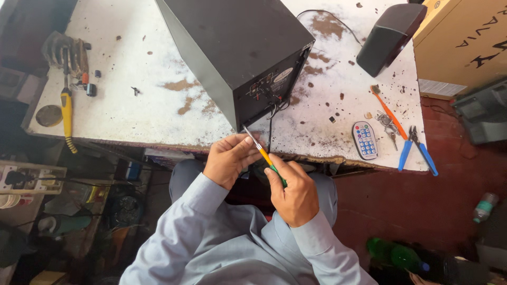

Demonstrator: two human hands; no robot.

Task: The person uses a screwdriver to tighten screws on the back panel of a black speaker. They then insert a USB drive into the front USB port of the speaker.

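My right hand (294, 190) grips the green and yellow handle of a small screwdriver (262, 153). Its metal shaft points up and left toward the back panel of a big black speaker box (232, 47). My left hand (228, 158) pinches the shaft near its tip, just below the box's lower rear corner. A black cable (270, 126) hangs from the panel beside the tip. Both hands are at the near edge of the worn white table (132, 105).
A small black satellite speaker (390, 37), an orange toothbrush (388, 112), keys (387, 124), a grey remote (365, 140) and blue-handled pliers (416, 150) lie on the right. A yellow soldering iron (67, 113) lies far left. A cardboard box (467, 37) stands at the right.
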